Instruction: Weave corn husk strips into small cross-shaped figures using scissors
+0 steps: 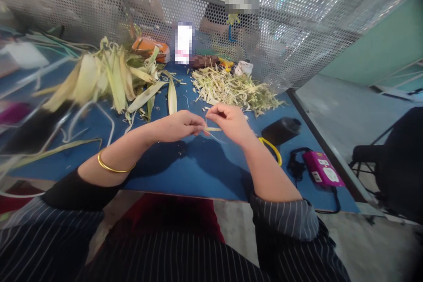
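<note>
My left hand point(185, 124) is closed in a pinch on a narrow pale strip of corn husk point(213, 129), which points to the right. A fine white thread point(216, 138) trails from the same spot. Just right of it, my right hand point(230, 122) has thumb and forefinger pressed together on what looks like the thin upper end of that thread. Both hands hover over the blue tabletop point(198, 172). Behind them lies a heap of shredded husk pieces point(228, 88); whole dried corn husks point(109, 75) are piled at the back left.
A perforated metal screen point(211, 4) borders the far side. Near the right edge are a black cylinder point(280, 130), a yellow ring point(273, 150) and a purple box point(324, 169) with a black cable. An orange packet point(150, 48) and a lit, blurred-out screen point(183, 43) stand behind.
</note>
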Tool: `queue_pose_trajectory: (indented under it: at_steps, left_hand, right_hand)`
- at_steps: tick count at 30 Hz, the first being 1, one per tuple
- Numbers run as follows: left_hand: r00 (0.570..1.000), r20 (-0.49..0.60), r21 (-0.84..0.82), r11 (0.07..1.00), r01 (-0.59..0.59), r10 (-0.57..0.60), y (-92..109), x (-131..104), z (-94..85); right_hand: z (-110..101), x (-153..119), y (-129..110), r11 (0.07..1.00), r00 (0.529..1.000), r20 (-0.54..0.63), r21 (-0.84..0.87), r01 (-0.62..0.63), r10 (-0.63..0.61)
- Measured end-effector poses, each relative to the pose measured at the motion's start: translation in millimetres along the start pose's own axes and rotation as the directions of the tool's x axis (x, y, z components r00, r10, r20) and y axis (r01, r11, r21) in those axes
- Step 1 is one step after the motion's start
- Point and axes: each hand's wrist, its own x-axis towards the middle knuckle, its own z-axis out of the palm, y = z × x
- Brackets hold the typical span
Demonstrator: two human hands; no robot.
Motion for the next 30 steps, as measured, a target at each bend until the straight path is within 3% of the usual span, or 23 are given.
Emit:
queue_pose_trajectory:
  at_steps: [2,4,7,9,11,13,14,16,18,21,24,27,30]
  left_hand:
    - [1.0,0.012,-0.1,0.995,0.017,-0.016,-0.3,0.0,0.3]
    - [0.997,-0.062,-0.189,0.982,0.026,-0.039,-1.4,1.1,1.9]
    - [0.96,-0.268,-0.23,0.973,0.018,-0.081,-3.7,3.9,4.5]
    - [0.92,-0.372,-0.221,0.974,0.038,-0.121,-5.8,5.5,5.4]
    - [0.885,-0.437,-0.211,0.975,0.076,-0.164,-8.4,6.6,5.6]
    - [0.849,-0.495,-0.182,0.978,0.106,-0.184,-11.4,7.0,5.4]
    - [0.832,-0.523,-0.168,0.979,0.112,-0.185,-12.9,7.1,5.3]
    - [0.803,-0.57,-0.14,0.984,0.111,-0.172,-15.3,6.8,5.4]
    - [0.792,-0.592,-0.096,0.989,0.116,-0.15,-16.3,6.4,5.8]
    - [0.8,-0.593,0.076,0.983,0.167,-0.09,-14.9,5.5,6.7]
    - [0.857,-0.515,0.294,0.938,0.185,-0.007,-12.3,4.6,6.7]
    - [0.949,-0.314,0.337,0.938,0.078,0.033,-10.0,3.3,5.0]
    - [0.98,-0.199,0.143,0.99,-0.001,0.03,-7.8,2.3,2.9]
  right_hand:
    - [2.5,1.4,3.2,0.96,0.983,0.078,0.215,-0.181,0.167]
    - [8.0,1.4,6.7,0.862,0.949,0.152,0.397,-0.315,0.276]
    - [18.8,-0.1,10.9,0.732,0.926,0.205,0.568,-0.376,0.316]
    - [25.2,-1.7,11.3,0.743,0.931,0.157,0.566,-0.358,0.329]
    - [29.7,-4.1,8.7,0.862,0.954,0.018,0.423,-0.279,0.3]
    - [31.7,-7.5,3.7,0.984,0.98,-0.143,0.132,-0.121,0.14]
    - [31.9,-9.6,0.7,0.999,0.982,-0.189,-0.033,-0.034,0.027]
    - [31.5,-13.9,-4.7,0.949,0.968,-0.193,-0.3,0.097,-0.159]
    - [30.7,-17.5,-8.6,0.871,0.955,-0.157,-0.466,0.155,-0.253]
    - [28.6,-20.2,-11.5,0.754,0.941,-0.091,-0.625,0.202,-0.327]
    - [22.9,-19.0,-12.5,0.707,0.935,-0.066,-0.674,0.216,-0.349]
    - [13.7,-12.9,-9.5,0.823,0.951,-0.113,-0.538,0.184,-0.287]
    - [6.7,-3.6,-0.6,0.974,0.985,-0.12,-0.205,0.1,-0.126]
